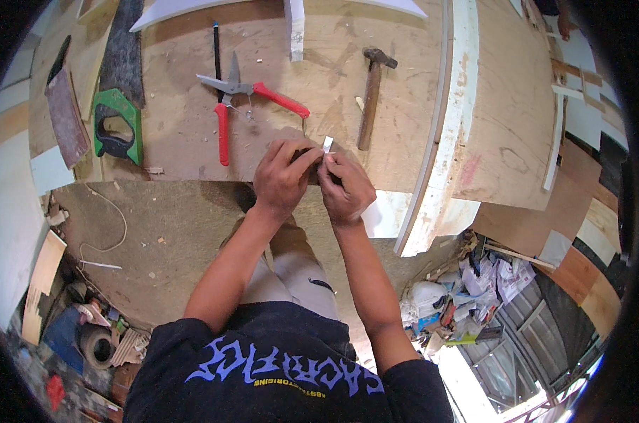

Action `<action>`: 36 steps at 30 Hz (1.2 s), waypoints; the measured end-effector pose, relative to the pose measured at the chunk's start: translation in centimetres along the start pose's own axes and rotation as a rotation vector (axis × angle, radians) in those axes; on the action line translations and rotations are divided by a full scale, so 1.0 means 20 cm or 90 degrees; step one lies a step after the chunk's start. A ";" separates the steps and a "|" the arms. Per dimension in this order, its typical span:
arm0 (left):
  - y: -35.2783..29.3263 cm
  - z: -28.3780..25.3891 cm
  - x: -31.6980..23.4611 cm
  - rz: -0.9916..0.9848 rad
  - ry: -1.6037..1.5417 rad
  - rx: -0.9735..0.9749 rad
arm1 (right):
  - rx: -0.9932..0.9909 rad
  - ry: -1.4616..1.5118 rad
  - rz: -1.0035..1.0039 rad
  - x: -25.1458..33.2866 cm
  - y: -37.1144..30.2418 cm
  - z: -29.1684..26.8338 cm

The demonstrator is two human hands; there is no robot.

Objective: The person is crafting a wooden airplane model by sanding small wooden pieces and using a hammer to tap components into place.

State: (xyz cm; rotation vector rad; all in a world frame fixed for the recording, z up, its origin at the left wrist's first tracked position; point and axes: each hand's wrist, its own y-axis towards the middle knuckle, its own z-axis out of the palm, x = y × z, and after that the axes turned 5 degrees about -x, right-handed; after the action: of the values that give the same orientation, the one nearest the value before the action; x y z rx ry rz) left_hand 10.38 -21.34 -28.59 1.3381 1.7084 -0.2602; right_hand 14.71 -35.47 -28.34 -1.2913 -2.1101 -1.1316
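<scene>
White strip (328,144) | right hand (348,189) pinching it | left hand (281,176) just beside, grip unclear

At the near edge of the tabletop (171,84), left hand (281,180) and right hand (348,189) partly conceal a white piece (328,144); handsaw (123,74) tip cut off.

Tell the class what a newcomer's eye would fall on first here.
Probably the open snips, red handles spread, on the wooden table beyond the left hand. Next, the right hand at the table's near edge, pinching a small white piece with the left hand close beside it. Then the green handle of the saw, farther left.
</scene>
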 end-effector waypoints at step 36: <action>0.00 -0.03 0.02 -0.095 0.015 -0.053 | -0.020 0.033 0.122 -0.03 -0.03 0.00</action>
State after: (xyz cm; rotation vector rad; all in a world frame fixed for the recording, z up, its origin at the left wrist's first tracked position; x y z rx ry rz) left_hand 10.10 -20.78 -28.56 1.1596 1.8214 -0.2563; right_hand 14.51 -35.91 -28.92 -1.4285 -1.8930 -1.1069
